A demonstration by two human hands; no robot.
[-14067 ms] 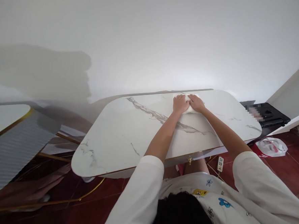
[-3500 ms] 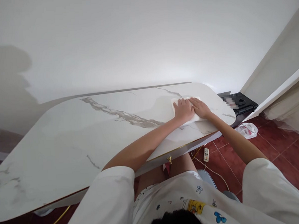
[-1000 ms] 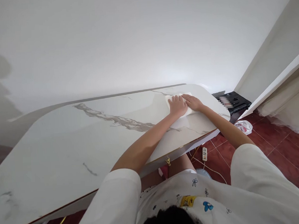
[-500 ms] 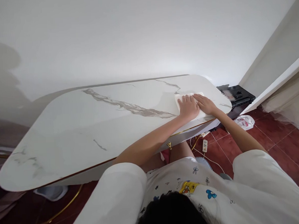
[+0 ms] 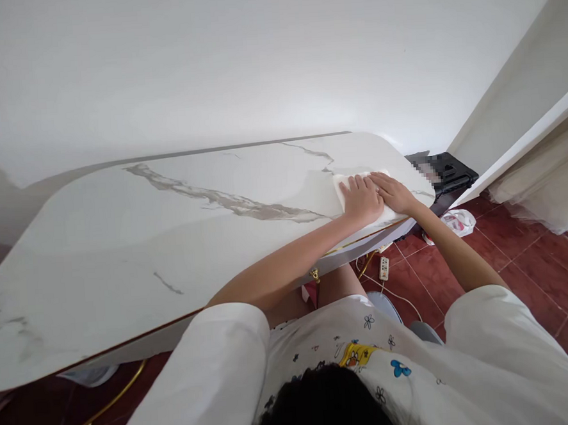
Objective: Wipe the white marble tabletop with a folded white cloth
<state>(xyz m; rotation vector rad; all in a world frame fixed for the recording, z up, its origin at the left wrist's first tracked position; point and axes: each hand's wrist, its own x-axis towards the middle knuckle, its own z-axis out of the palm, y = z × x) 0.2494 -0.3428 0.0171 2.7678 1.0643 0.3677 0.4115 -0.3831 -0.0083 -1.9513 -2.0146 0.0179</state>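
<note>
Cloth (image 5: 339, 187), white and soft-looking, lies under our hands near the right end of the marble-patterned table (image 5: 190, 250), close to its front edge. We press our left hand (image 5: 363, 200) on it, fingers spread; our right hand (image 5: 394, 194) lies just beside, palm down, fingers straight out; whether the two touch, we cannot tell. Past the table we see a black box (image 5: 452, 171), a plastic bag (image 5: 459, 221) and a power strip (image 5: 384, 269).

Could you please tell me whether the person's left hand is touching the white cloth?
Touching. The head view shows the left hand resting flat on the white cloth, covering part of it, with no gap visible between them.
</note>
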